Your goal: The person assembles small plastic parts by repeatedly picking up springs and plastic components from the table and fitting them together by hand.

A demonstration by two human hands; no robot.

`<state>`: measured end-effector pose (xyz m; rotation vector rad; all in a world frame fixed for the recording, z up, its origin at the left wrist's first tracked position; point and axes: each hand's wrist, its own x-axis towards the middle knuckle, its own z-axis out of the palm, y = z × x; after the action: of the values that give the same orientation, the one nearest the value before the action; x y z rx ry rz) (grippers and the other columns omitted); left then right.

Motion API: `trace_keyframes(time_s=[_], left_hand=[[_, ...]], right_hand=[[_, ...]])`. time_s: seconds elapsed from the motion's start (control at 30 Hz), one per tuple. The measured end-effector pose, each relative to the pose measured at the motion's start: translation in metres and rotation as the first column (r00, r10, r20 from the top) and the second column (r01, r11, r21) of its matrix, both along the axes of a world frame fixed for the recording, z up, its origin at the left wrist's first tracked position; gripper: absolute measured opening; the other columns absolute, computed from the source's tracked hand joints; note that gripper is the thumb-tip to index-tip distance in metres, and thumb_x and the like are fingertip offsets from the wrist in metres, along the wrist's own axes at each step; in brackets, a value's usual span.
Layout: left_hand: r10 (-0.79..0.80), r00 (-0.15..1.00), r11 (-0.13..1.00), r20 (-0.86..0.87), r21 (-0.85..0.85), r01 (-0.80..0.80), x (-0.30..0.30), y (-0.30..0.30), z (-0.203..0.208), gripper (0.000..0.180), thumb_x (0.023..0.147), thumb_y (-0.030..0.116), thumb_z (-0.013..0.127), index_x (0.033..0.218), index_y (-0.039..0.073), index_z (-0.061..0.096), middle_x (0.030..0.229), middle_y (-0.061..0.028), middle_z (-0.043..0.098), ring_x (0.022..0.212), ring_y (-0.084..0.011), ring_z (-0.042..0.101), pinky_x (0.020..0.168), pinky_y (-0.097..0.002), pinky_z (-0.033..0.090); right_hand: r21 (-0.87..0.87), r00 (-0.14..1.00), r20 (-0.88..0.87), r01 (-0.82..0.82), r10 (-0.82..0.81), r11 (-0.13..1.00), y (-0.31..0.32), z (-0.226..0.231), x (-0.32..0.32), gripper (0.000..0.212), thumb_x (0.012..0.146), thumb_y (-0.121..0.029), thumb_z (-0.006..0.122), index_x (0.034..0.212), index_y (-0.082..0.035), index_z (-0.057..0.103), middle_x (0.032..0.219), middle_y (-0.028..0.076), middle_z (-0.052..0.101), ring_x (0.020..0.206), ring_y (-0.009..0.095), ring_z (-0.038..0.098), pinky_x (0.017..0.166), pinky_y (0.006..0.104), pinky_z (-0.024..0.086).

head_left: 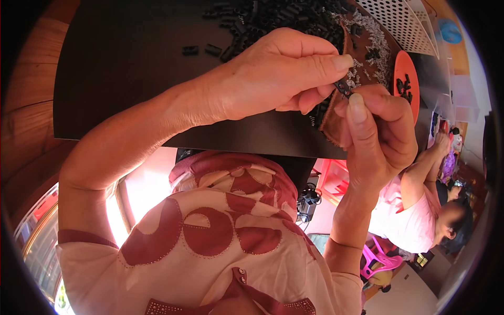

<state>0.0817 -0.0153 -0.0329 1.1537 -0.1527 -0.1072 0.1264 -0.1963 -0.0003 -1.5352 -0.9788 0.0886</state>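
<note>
Over the right part of the dark table, my left hand (294, 71) and my right hand (379, 128) meet, thumbs and fingertips pinched on one small black plastic part (343, 88). Much of that part is hidden by the fingers, so its full shape does not show. Behind my left hand spreads a heap of similar black plastic parts (262, 21), and a few stray ones (190, 50) lie to its left. Beneath and beyond my hands is a brown cloth (332, 123) with many small silvery metal springs (374, 32) scattered on it.
An orange-red plate (400, 63) with several black parts stands at the table's right. A white perforated basket (401, 21) and a blue round container (450, 31) are at the far right. Another person in a pink top (401, 218) sits to the right, near a pink plastic chair (379, 258).
</note>
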Motion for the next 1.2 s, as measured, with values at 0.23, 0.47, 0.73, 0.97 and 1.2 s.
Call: trace_keyframes(time_s=[0.23,0.47,0.73,0.97,1.2], left_hand=[[-0.011,1.0,1.0,0.011,0.02,0.011,-0.001,-0.002,0.003,0.031,0.103,0.032,0.05,0.09,0.006,0.06,0.065,0.0028,0.05,0.055,-0.0026,0.04,0.044,-0.0188,0.026],[0.011,0.997,0.998,0.071,0.056,-0.015,-0.003,-0.001,0.001,0.032,0.104,0.032,0.048,0.088,0.006,0.059,0.062,0.003,0.046,0.055,-0.0017,0.037,0.044,-0.0191,0.024],[-0.059,0.997,0.995,0.046,0.078,0.056,-0.007,0.0,0.007,0.033,0.104,0.033,0.048,0.088,0.006,0.058,0.062,0.0025,0.046,0.053,-0.0022,0.036,0.044,-0.0191,0.024],[-0.049,0.997,0.999,0.054,0.022,0.048,-0.006,-0.002,0.005,0.033,0.104,0.032,0.047,0.084,0.006,0.056,0.065,0.0037,0.044,0.056,-0.0029,0.037,0.045,-0.0191,0.025],[-0.064,0.998,0.998,0.001,-0.005,0.064,-0.005,-0.005,-0.002,0.033,0.104,0.03,0.047,0.082,0.008,0.054,0.067,0.0045,0.044,0.057,-0.0031,0.036,0.046,-0.0192,0.024]], right_hand=[[0.123,0.999,-0.044,0.024,-0.018,0.992,0.007,-0.011,-0.004,0.005,0.091,0.005,0.062,0.096,0.004,0.059,0.084,0.014,0.065,0.05,0.005,0.046,0.044,0.0185,0.036],[0.006,0.994,-0.107,-0.026,0.026,1.0,0.006,0.001,0.003,0.01,0.093,-0.002,0.063,0.097,0.004,0.056,0.081,0.013,0.063,0.048,0.006,0.043,0.043,0.02,0.034],[0.024,0.906,-0.393,-0.162,0.158,0.987,-0.001,0.001,0.012,0.033,0.09,-0.015,0.07,0.107,0.004,0.048,0.082,0.009,0.058,0.046,0.005,0.041,0.04,0.0198,0.028],[0.028,0.862,-0.475,-0.185,0.176,0.982,0.004,0.0,0.014,0.05,0.09,-0.014,0.068,0.126,0.007,0.041,0.11,0.02,0.066,0.046,0.003,0.04,0.039,0.0176,0.025],[0.057,0.811,-0.549,-0.205,0.202,0.977,0.004,-0.011,0.017,0.052,0.09,-0.013,0.068,0.13,0.008,0.041,0.099,0.014,0.066,0.046,0.002,0.039,0.039,0.0175,0.024]])
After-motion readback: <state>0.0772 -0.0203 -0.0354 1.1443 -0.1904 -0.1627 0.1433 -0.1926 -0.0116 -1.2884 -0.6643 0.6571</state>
